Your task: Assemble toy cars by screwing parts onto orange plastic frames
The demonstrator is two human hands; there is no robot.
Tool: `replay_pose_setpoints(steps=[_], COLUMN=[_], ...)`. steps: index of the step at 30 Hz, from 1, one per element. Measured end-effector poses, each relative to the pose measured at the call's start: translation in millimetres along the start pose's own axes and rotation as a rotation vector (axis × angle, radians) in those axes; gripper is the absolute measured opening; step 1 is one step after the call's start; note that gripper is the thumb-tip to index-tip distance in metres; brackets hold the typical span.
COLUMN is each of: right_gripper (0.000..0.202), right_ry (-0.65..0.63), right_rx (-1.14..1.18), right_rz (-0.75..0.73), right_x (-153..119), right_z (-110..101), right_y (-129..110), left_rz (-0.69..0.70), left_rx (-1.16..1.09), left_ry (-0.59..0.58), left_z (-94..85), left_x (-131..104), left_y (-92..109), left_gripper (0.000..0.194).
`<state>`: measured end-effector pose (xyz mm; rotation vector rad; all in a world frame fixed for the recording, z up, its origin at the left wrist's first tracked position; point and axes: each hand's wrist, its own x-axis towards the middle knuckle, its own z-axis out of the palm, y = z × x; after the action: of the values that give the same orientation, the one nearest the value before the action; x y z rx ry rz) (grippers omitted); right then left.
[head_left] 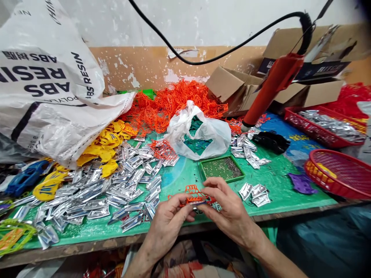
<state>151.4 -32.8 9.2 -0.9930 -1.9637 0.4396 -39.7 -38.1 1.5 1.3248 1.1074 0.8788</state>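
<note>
My left hand [168, 222] and my right hand [228, 210] meet near the front edge of the green table [290, 197]. Between their fingertips they grip an orange plastic frame [193, 192], with a dark or shiny piece along its lower side that the fingers partly cover. Behind the hands lies a green tray [222, 169] of tiny metal parts. Several silver pieces [98, 202] are spread to the left, and a small group of silver pieces [257, 194] lies right of my right hand.
A white plastic bag [203, 135] of green parts stands behind the tray, before an orange heap [174, 104]. A red electric screwdriver [272, 88] hangs at the right. Red baskets [342, 177], a purple part [302, 183] and yellow parts [107, 148] lie around.
</note>
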Motion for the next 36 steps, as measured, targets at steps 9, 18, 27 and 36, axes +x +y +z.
replay_pose_setpoints(steps=[9,18,27,36], right_gripper=[0.005,0.010,0.017,0.016], right_ry=[-0.011,0.095,0.144,0.163], right_rx=[0.005,0.146,0.059,0.066], right_rz=[-0.014,-0.068,-0.165,-0.212], right_x=[-6.4,-16.5,-23.5,-25.9], right_z=[-4.1,2.5,-4.2,-4.1], right_y=[5.3,7.7,-1.8,-1.2], left_rz=[0.004,0.243,0.424,0.560], left_rx=[-0.112,0.153,0.130,0.197], left_ry=[-0.001,0.002,-0.044,-0.056], left_z=[1.9,-0.6,2.0,2.7], left_x=[-0.9,0.1,-6.4,-8.2], left_y=[0.5,-10.5,-11.9,-13.1], left_gripper=[0.023,0.018,0.034,0.053])
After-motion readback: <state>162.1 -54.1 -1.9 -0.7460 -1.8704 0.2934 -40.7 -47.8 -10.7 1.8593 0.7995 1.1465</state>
